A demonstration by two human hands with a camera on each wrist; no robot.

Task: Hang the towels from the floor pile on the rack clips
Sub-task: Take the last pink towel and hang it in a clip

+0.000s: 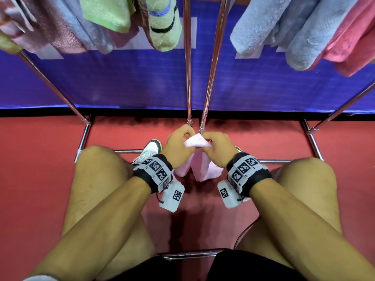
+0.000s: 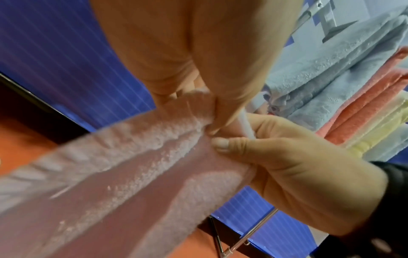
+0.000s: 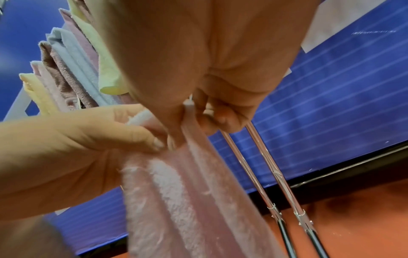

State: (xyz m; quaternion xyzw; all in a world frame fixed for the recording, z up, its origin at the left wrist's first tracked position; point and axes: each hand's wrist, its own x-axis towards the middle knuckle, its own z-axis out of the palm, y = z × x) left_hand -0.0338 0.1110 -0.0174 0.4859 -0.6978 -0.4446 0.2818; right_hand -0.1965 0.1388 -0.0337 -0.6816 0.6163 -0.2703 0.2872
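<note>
A pale pink towel (image 1: 199, 167) hangs between my knees, bunched at its top edge. My left hand (image 1: 179, 144) and right hand (image 1: 216, 148) both pinch that top edge, close together, just in front of the rack's two centre poles. In the left wrist view my left hand (image 2: 205, 111) grips the gathered pink towel (image 2: 137, 164) while the right hand (image 2: 276, 157) pinches beside it. In the right wrist view the right hand (image 3: 198, 120) holds the pink towel (image 3: 187, 192) and the left hand (image 3: 106, 139) pinches it from the left. No floor pile shows.
Chrome rack poles (image 1: 189, 78) rise in front of me. Hung towels fill the top: green, blue and mauve ones (image 1: 105, 15) at left, blue and pink ones (image 1: 294, 33) at right. A blue banner (image 1: 121, 84) stands behind. My white shoe (image 1: 150, 150) rests on the red floor (image 1: 40, 169).
</note>
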